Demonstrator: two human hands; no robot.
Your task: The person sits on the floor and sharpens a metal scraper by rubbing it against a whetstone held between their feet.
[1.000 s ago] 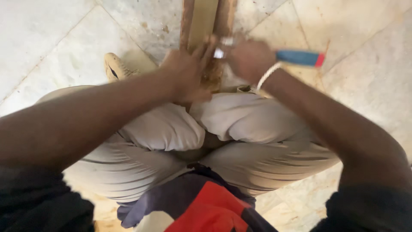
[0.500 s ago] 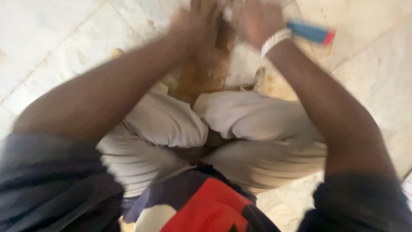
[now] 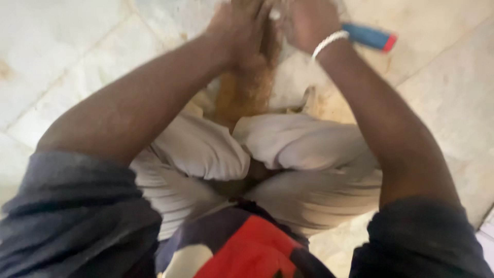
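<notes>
The right hand (image 3: 309, 23) is curled tight around a tool with a blue and red handle (image 3: 369, 37) that sticks out past the wrist. The left hand (image 3: 242, 31) presses on a brown wooden piece (image 3: 247, 90); blur hides whether its fingers grip it. The wood runs from under both hands toward the knees. A white bracelet (image 3: 329, 44) circles the right wrist. Pale floor tiles (image 3: 77, 56) lie all around.

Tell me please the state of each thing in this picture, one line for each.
Left hand: closed, pressed on the wooden piece.
Right hand: closed around the blue-handled tool.
Blue-handled tool: held, handle sticking out to the right, working end hidden.
Wooden piece: lying on the floor between the knees, blurred.
White bracelet: worn on the right wrist.
</notes>
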